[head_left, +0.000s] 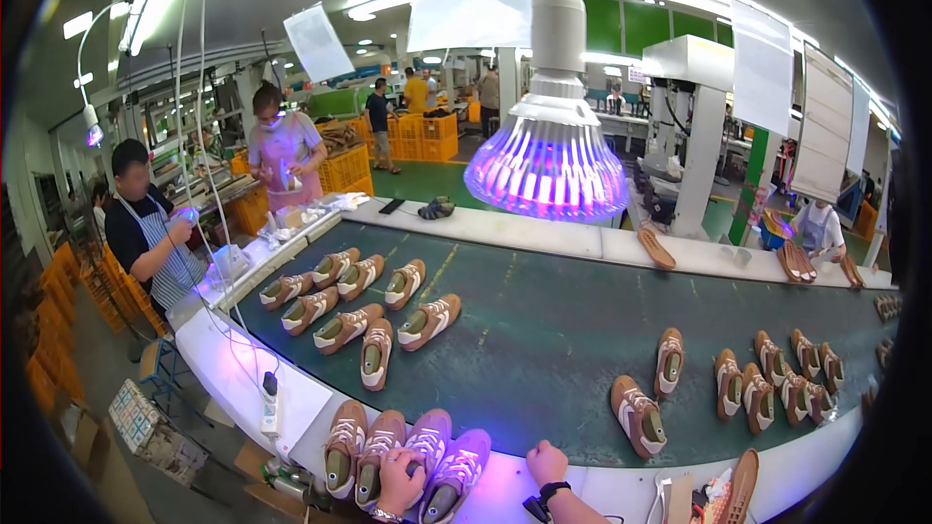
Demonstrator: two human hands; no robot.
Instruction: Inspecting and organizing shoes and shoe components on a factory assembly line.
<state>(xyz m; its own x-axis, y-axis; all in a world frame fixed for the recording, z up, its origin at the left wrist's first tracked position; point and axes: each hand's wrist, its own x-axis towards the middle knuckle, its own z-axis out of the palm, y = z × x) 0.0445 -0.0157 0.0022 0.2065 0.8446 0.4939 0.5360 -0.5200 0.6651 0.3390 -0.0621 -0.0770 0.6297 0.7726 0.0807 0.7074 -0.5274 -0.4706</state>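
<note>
A row of brown sneakers with white laces stands on the white near ledge (587,485), the rightmost sneaker (461,466) washed in purple light. My left hand (399,481) lies over the middle of the row, its fingers curled onto a sneaker (427,437); exactly how they grip is partly hidden. Right of the row, my right hand (548,463) is held closed over the ledge's edge, the back of it toward me. What its fingers hold, if anything, I cannot see. A dark band (555,489) circles that wrist.
A purple-lit lamp (547,155) hangs over the dark green conveyor belt (524,359). More sneakers (377,354) stand on its left and right parts. A shoe sole (742,487) lies at the near right. A power strip (271,412) sits on the left ledge. Co-workers (155,233) stand across the belt.
</note>
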